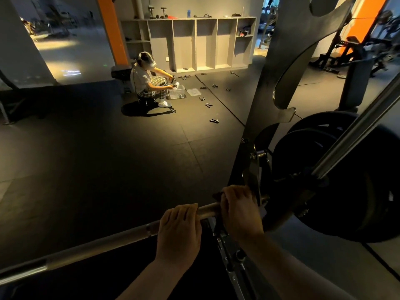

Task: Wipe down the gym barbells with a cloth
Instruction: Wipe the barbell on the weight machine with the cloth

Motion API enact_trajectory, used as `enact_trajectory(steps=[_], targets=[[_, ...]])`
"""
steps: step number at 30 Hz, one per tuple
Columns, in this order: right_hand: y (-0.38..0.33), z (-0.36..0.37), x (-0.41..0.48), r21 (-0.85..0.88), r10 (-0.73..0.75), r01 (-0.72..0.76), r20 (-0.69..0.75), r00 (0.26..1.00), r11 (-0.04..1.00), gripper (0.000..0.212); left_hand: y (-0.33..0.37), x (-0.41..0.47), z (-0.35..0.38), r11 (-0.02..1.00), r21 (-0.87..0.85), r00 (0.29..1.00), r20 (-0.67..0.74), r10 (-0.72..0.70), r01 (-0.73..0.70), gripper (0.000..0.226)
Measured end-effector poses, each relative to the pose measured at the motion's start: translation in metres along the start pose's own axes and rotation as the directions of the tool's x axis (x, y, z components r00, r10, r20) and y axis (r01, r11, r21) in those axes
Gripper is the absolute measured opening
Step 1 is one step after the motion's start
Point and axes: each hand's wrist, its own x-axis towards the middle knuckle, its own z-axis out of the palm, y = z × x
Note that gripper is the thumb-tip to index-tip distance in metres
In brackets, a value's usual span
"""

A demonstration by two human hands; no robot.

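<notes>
Two hands hold the barbell, low in the middle of the frame. The bar runs from the lower left corner up toward the right, where it sits in the rack. The left hand is curled over the top of the bar and grips it. Just to its right, the right hand is curled round the bar too, close to the metal hook. A small dark scrap pokes out by its fingers. It may be the cloth, but it is too dark to tell.

I think the wiping is at the right end of the bar. To do it well, the left hand should hold the bar so it does not roll. The right hand should squeeze the cloth all the way round and slide it slowly along. Fingers near the hook could get pinched, so go gently there. The long part out to the left will likely need a wipe too.

The floor is dark rubber mats. An orange pillar stands at the upper left. Next to it a person crouches by a clear box, with its lid beside it. Little black hand grips lie scattered about. Behind is a pale shelf with open holes. On the right stand the rack post and big black weight plates.
</notes>
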Motion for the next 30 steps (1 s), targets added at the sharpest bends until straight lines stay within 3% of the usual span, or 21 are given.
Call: enact_trajectory(steps=[4, 7, 10, 12, 14, 16, 19, 22, 26, 30], targets=[[0.009, 0.024, -0.041, 0.061, -0.056, 0.061, -0.079, 0.995, 0.996, 0.045, 0.000, -0.001, 0.001, 1.000, 0.006, 1.000, 0.028, -0.014, 0.014, 0.052], [0.015, 0.008, -0.019, 0.063, -0.105, 0.112, -0.099, 0.989, 0.992, 0.034, 0.000, 0.000, 0.002, 1.000, 0.005, 1.000, 0.008, 0.001, -0.001, 0.047], [0.009, -0.018, 0.023, -0.026, -0.086, 0.091, 0.163, 0.983, 0.996, 0.037, 0.000, 0.000, 0.003, 1.000, 0.010, 1.000, -0.007, -0.002, 0.002, 0.046], [0.010, -0.017, 0.036, -0.089, -0.115, 0.140, 0.245, 0.963, 0.986, 0.031, 0.000, 0.000, 0.002, 1.000, 0.008, 1.000, -0.013, 0.003, -0.003, 0.047], [0.010, -0.012, 0.026, -0.040, -0.103, 0.113, 0.192, 0.976, 0.993, 0.034, -0.001, -0.001, 0.001, 1.000, 0.018, 1.000, -0.018, 0.017, -0.017, 0.046], [0.016, 0.002, 0.001, 0.081, -0.064, 0.063, 0.006, 0.998, 0.995, 0.037, -0.003, -0.001, 0.002, 0.999, 0.027, 1.000, -0.020, 0.022, -0.021, 0.045], [0.023, 0.017, -0.031, 0.053, -0.123, 0.130, -0.118, 0.985, 0.990, 0.042, -0.002, -0.001, 0.004, 1.000, 0.029, 1.000, -0.023, 0.004, -0.004, 0.045], [0.017, 0.002, -0.009, 0.007, -0.114, 0.115, -0.041, 0.993, 0.993, 0.036, -0.001, -0.001, 0.006, 1.000, 0.027, 0.998, -0.061, 0.011, -0.009, 0.043], [0.005, -0.017, 0.032, -0.103, -0.071, 0.095, 0.216, 0.974, 0.990, 0.029, -0.003, -0.002, 0.008, 0.999, 0.019, 0.997, -0.071, 0.033, -0.031, 0.045], [0.010, 0.006, -0.001, 0.026, -0.082, 0.082, -0.021, 0.996, 0.996, 0.035, -0.003, -0.003, 0.009, 0.999, 0.029, 0.996, -0.081, 0.025, -0.023, 0.047]])
